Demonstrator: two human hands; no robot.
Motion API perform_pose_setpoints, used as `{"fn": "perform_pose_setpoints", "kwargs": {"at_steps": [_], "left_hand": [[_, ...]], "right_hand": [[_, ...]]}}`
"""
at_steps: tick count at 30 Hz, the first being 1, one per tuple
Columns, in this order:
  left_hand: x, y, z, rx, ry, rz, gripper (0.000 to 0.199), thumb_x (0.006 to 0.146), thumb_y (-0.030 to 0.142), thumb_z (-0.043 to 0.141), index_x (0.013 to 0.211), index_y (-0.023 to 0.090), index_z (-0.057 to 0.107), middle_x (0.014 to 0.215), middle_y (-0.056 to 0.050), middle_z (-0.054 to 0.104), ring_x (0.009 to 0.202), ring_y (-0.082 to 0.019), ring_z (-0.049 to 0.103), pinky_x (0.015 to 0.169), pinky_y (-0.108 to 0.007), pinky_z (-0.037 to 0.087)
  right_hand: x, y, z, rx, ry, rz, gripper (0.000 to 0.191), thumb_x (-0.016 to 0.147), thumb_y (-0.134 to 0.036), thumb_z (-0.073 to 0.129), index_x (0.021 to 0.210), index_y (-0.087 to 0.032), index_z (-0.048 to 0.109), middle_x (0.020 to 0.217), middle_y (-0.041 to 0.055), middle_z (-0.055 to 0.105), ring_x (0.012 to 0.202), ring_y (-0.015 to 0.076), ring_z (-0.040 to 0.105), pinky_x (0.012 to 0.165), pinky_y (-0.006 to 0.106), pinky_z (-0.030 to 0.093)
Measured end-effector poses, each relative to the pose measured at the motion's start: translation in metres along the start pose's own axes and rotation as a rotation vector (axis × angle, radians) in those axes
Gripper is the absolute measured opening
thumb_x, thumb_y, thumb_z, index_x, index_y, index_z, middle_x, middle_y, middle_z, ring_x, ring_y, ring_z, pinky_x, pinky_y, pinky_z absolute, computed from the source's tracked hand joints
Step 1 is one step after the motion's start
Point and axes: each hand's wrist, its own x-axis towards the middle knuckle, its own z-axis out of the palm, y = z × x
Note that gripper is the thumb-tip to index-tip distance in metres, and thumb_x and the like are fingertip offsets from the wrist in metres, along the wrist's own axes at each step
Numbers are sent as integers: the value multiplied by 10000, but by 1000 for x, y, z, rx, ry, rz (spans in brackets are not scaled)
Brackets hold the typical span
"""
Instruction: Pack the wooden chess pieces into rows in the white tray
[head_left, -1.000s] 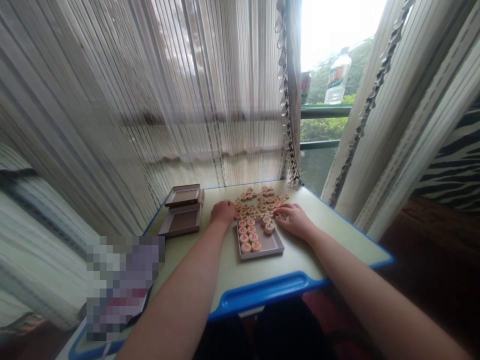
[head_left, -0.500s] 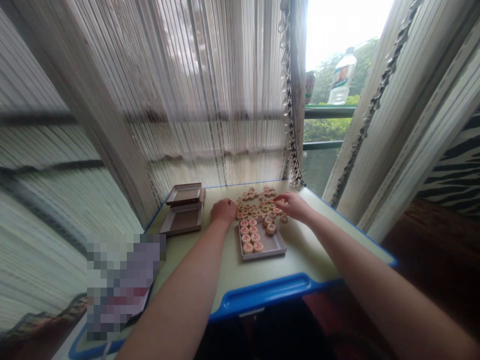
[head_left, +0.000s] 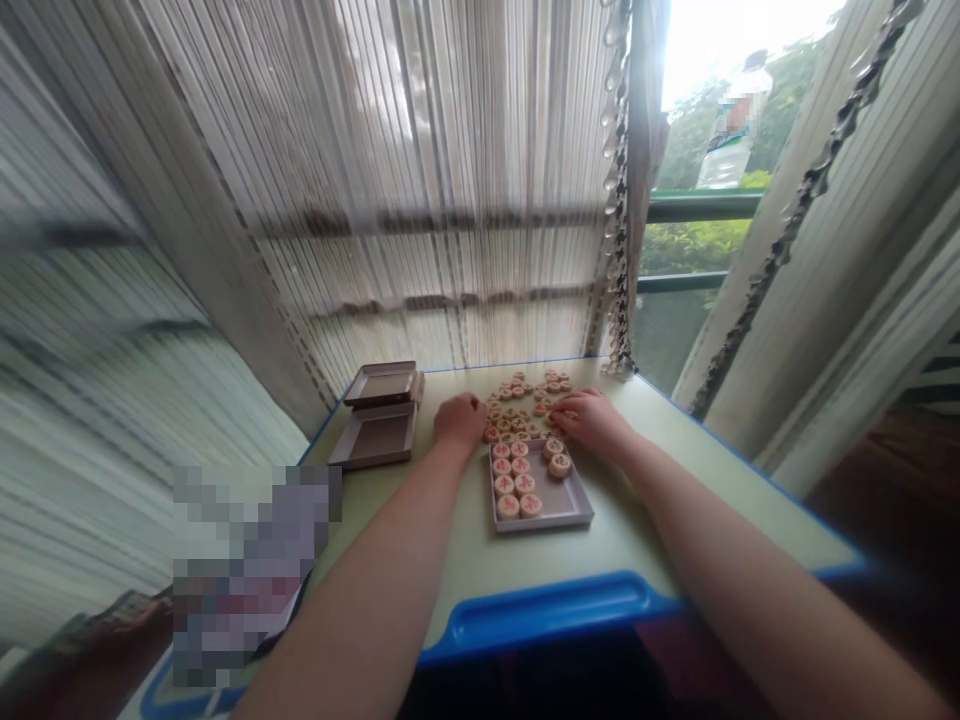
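Many round wooden Chinese chess pieces (head_left: pixel 514 424) lie in a loose heap on the table, with red or dark characters. My left hand (head_left: pixel 461 422) rests at the heap's left edge, its fingers curled closed; whatever is inside them is hidden. At the right side of the heap, my right hand (head_left: pixel 590 422) reaches over the pieces, fingers stretched and touching among them. In front of the heap stands a shallow box tray (head_left: pixel 551 508). Two columns of red-marked pieces (head_left: pixel 517 482) fill its left side, and dark-marked pieces (head_left: pixel 559 465) sit at its upper right.
Two more shallow box parts, a brown-edged one (head_left: pixel 381 383) and a pale one (head_left: pixel 375 438), lie at the back left. The table (head_left: pixel 450 545) has a blue rim with a moulded trough (head_left: pixel 551 605). A blurred-out object (head_left: pixel 259 570) lies at the left. Curtains hang behind.
My right hand has lowered its fingers onto the pieces on the right of the heap. My left hand stays curled beside the heap. The whole view has turned slightly left.
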Motion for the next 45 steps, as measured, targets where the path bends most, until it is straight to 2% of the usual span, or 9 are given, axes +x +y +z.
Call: {"fn": "perform_pose_setpoints", "kwargs": {"at_steps": [6,11,17,23,28,31,34,40,45], "left_hand": [[-1,0,-1,-3,-25,30,255,751,282,461,867,207,675,939,-70,691,917,-202,613,803,-282,453],[-3,1,-4,-21,-25,14,258,756,282,464,874,202,679,939,-72,691,918,-205,613,796,-283,455],[-1,-1,-2,-62,-33,-6,233,726,269,515,887,209,673,942,-53,691,914,-194,613,785,-263,457],[6,-5,3,-152,-21,-79,213,724,251,489,831,200,666,876,-49,693,852,-183,619,730,-260,455],[8,-5,5,-163,-27,-114,212,751,281,459,802,201,649,849,-54,688,820,-187,616,700,-269,449],[6,-4,6,-128,-20,-94,209,762,283,455,801,201,643,843,-56,686,821,-183,611,704,-263,444],[5,-4,7,-109,-18,-88,217,773,290,447,807,202,643,844,-56,686,820,-181,609,711,-266,441],[6,-2,7,-110,-43,-77,230,785,307,463,861,220,661,885,-44,689,872,-184,605,764,-278,444],[5,1,7,-198,-80,116,265,785,248,467,947,226,676,1008,-17,676,964,-165,588,859,-259,436]], "right_hand": [[1,4,-3,-18,11,87,208,755,-245,562,900,-228,710,972,39,682,942,221,536,856,332,412],[-2,17,-7,-4,60,212,268,752,-164,504,931,-203,700,957,64,673,905,201,576,825,298,437],[-8,25,-7,-6,28,268,192,752,-224,541,834,-216,714,932,68,678,810,188,609,742,274,460],[-7,21,-6,31,99,299,254,767,-225,512,941,-189,694,1017,85,650,917,205,584,852,310,438],[-1,16,3,13,157,189,269,814,-294,491,970,-210,693,1087,60,637,1001,219,540,916,357,399],[3,9,7,53,119,46,258,827,-301,488,967,-245,696,1062,33,658,994,213,535,922,373,387],[5,3,8,72,56,-29,251,832,-304,488,959,-262,700,1045,23,668,986,219,529,908,386,387],[5,7,11,73,56,22,268,823,-252,480,997,-228,682,1065,41,660,994,213,542,910,365,396],[6,11,14,73,18,51,287,837,-267,452,1010,-220,676,1108,44,643,1036,211,533,940,366,383]]}}
